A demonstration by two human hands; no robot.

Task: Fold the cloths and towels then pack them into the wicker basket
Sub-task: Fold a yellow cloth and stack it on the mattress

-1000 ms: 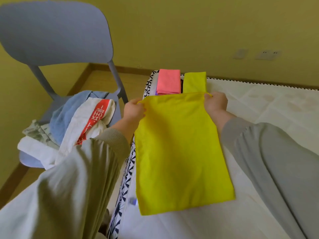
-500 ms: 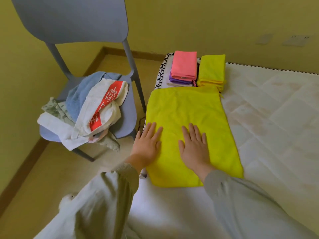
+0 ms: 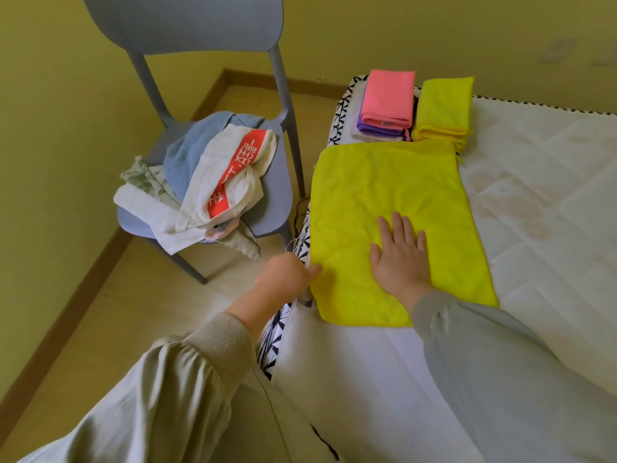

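Lying smooth at the edge of the white quilted bed (image 3: 551, 212), in a yellow-walled room, the yellow cloth (image 3: 384, 185) is pressed by the right hand (image 3: 400, 259), fingers straight; the left hand (image 3: 283, 275) thumbs its side, grip unclear.

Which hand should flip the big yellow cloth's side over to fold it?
Left. The left hand sits at the left edge of the spread yellow cloth, thumb on it, so it can probably lift that side over. The right hand lies flat mid-cloth, pinning it.
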